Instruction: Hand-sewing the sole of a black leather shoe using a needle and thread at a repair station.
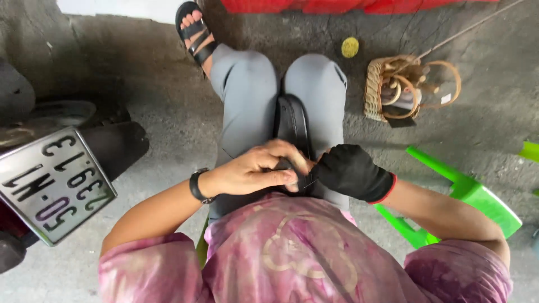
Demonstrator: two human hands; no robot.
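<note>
A black sandal (292, 120) is held on the lap between both hands.

The bare left hand (255, 171) is closed over the sandal's near end; the black-gloved right hand (351, 171) is pressed just beside it, its grip hidden, so cannot be told. The sole is judged light, rubbery, flexible; it is best gripped at the edges. A woven basket (387, 90) lies beyond the right hand.
</note>
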